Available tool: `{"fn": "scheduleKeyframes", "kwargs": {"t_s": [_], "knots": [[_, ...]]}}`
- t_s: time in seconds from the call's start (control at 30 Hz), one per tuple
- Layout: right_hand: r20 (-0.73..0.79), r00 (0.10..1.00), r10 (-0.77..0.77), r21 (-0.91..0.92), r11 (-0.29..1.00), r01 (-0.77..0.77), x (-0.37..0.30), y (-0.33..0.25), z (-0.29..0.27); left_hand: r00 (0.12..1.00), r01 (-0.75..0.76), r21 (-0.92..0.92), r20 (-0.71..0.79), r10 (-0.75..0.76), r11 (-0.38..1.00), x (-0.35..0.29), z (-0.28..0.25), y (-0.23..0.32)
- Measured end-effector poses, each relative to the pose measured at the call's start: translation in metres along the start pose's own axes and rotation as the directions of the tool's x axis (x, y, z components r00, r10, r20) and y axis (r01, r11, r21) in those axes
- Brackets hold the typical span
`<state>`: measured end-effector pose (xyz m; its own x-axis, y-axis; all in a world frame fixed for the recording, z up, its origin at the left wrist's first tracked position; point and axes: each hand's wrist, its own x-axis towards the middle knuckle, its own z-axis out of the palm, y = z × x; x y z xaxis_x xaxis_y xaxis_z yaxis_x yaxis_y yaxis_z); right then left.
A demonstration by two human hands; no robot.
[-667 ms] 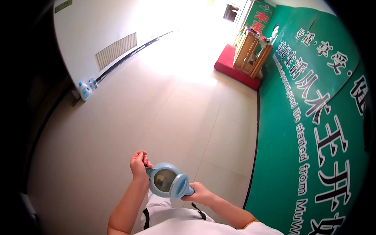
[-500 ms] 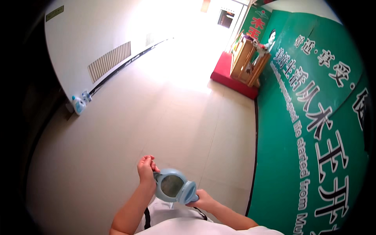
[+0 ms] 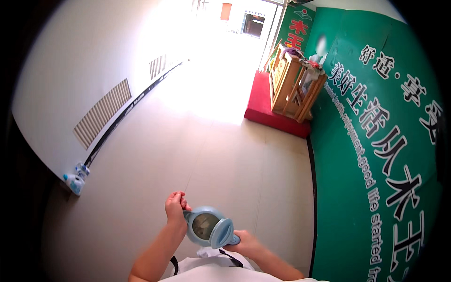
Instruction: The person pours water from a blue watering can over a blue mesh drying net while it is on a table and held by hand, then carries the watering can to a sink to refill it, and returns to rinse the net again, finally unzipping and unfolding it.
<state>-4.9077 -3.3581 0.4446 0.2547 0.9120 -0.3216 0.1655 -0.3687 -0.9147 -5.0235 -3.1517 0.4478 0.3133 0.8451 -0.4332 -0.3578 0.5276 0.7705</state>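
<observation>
From where I stand, the person holds a pale blue kettle (image 3: 199, 210) out in front of the waist, high over the beige floor (image 3: 141, 192). The right hand (image 3: 244, 243) is clenched round the handle (image 3: 234, 240), which sticks out on the kettle's right side, so the body sits just left of those fingers. The lid (image 3: 222, 233) stands flipped open on that same side, close by the knuckles, and the round mouth shows a murky inside with paler patches. Across from it, the left hand (image 3: 176, 206) is up beside the spout (image 3: 188, 215), its fingers curled inward; the spout lies just below and right of them, against the hand's edge or nearly so, and I can't tell whether any finger grasps it.
</observation>
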Motion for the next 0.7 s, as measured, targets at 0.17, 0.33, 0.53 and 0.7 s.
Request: {"fn": "scheduleKeyframes", "kwargs": {"t_s": [0.17, 0.33, 0.53, 0.7], "knots": [[0.075, 0.996, 0.055, 0.014, 0.998, -0.057, 0.177, -0.065, -0.095, 1.000, -0.015, -0.027, -0.024, 0.014, 1.000, 0.162, 0.101, 0.060], [0.085, 0.992, 0.089, 0.038, 0.995, -0.092, 0.360, -0.091, -0.182, 1.000, -0.021, -0.005, 0.003, 0.021, 1.000, 0.339, 0.190, 0.096], [-0.066, 0.984, 0.167, 0.118, 0.980, -0.159, 0.558, -0.141, -0.302, 0.992, 0.006, 0.012, 0.126, -0.008, 1.000, 0.558, 0.336, 0.135], [-0.169, 0.964, 0.204, 0.206, 0.964, -0.168, 0.687, -0.181, -0.409, 0.974, 0.131, 0.026, 0.184, -0.133, 0.991, 0.694, 0.469, 0.174]]}}
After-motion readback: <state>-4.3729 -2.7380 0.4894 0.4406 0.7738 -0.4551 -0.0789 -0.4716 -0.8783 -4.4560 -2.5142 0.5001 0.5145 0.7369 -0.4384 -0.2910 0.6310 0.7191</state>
